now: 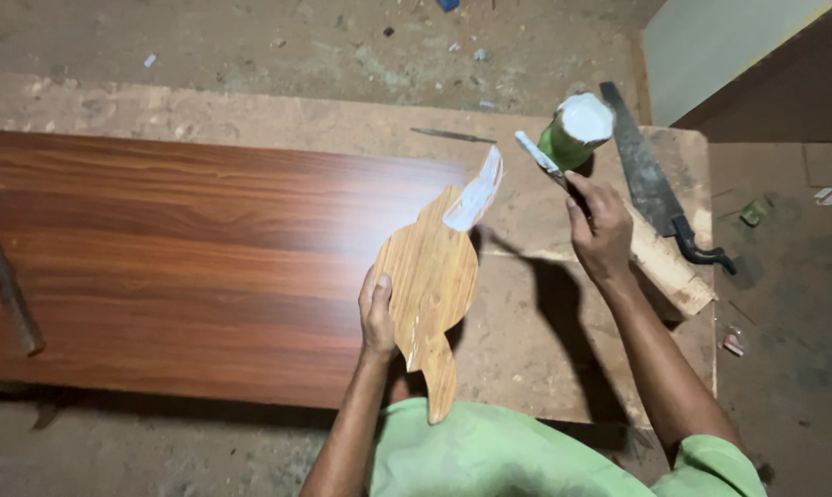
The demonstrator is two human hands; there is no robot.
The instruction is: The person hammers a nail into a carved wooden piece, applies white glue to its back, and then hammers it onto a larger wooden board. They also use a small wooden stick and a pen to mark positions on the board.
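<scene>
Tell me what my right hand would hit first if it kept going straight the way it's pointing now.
Probably the green can with white glue on its top. The right hand points up and slightly left, and the white-smeared stick it holds already nearly reaches the can, though depth is unclear.

**Dim room, one hot spot**

Low warm light overall. Glare on the glossy red-brown board point(204, 248) near its right end. The right hand point(602, 225) throws a hard dark shadow toward the viewer. Corners murky, slight softness at the edges.
</scene>
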